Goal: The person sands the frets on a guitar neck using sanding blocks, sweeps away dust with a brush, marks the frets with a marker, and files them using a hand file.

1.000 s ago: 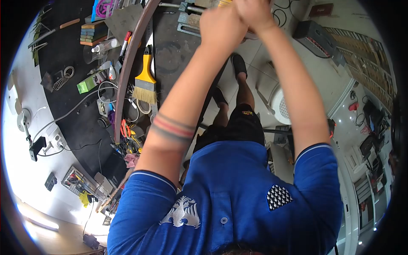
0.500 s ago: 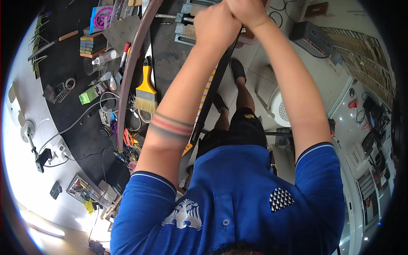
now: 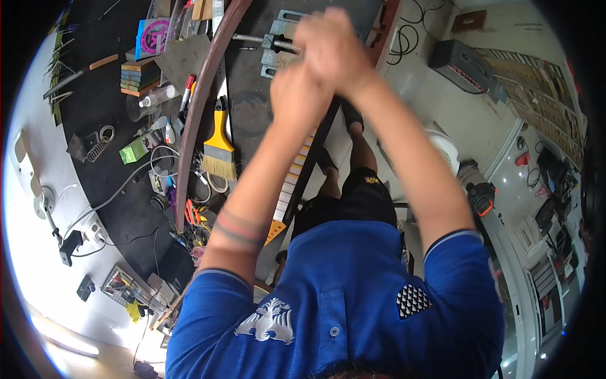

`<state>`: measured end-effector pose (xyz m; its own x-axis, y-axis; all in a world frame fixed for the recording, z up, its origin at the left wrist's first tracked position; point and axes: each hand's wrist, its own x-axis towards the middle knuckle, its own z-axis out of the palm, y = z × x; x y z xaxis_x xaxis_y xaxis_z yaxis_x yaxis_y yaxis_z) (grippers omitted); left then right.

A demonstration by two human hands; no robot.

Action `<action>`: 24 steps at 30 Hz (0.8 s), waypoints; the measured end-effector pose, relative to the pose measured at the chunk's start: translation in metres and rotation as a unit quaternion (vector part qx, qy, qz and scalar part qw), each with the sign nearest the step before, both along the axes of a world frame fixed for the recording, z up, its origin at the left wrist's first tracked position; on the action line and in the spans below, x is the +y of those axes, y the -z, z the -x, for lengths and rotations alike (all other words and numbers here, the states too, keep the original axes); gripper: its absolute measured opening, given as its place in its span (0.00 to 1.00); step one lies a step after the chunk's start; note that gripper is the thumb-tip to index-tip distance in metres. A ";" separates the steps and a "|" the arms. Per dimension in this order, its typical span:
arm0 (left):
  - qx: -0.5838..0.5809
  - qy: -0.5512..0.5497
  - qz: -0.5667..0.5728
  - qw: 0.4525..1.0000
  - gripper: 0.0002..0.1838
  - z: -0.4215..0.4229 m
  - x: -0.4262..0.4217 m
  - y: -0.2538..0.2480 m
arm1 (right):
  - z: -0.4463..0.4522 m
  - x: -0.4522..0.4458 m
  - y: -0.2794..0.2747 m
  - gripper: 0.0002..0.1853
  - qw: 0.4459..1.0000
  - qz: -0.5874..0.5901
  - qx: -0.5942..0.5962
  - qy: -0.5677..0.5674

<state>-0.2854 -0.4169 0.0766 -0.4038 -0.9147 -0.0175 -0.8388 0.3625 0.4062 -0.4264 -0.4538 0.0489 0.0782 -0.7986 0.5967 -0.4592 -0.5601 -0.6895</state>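
Both my hands are together above the bench, blurred by motion. My left hand (image 3: 302,93) is closed, its wrist side toward me, and whatever its fingers hold is hidden. My right hand (image 3: 331,50) is closed too, just beyond and overlapping the left; its grip is also hidden. Near them lies a metal clamp (image 3: 273,47) with slotted plates and a threaded rod (image 3: 249,38), partly covered by my hands. To the left of my left forearm rests a yellow-handled paintbrush (image 3: 219,148), near a metal ruler (image 3: 220,76).
A curved brown wooden strip (image 3: 199,95) runs along the bench (image 3: 126,202). Beyond it are stacked sanding blocks (image 3: 139,77), markers (image 3: 187,91), a spray bottle (image 3: 158,96), orange-handled scissors (image 3: 192,213) and cables. A white stool (image 3: 443,150) stands on the floor at right.
Both hands have come closer to my body and slightly left, with the right hand now in front of the clamp's far side. More of the bench's far end shows.
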 end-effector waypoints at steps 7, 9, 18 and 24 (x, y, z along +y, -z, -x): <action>-0.017 -0.013 -0.063 0.998 0.11 -0.012 0.001 -0.015 | -0.015 0.007 -0.006 0.03 1.000 -0.012 0.020 0.017; -0.021 0.005 -0.052 0.998 0.13 -0.070 0.061 -0.002 | -0.067 0.065 -0.012 0.03 0.997 -0.065 0.042 -0.002; 0.001 0.001 -0.033 0.999 0.17 0.011 -0.028 -0.010 | 0.010 -0.023 0.008 0.06 0.998 -0.051 0.014 -0.015; 0.000 -0.005 -0.053 0.999 0.14 -0.006 -0.013 -0.006 | -0.008 -0.006 0.008 0.05 0.996 -0.089 0.032 -0.004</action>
<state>-0.2792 -0.4299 0.0828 -0.3953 -0.9114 -0.1143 -0.8421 0.3099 0.4414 -0.4184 -0.4593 0.0413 0.1181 -0.8905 0.4394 -0.5005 -0.4356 -0.7482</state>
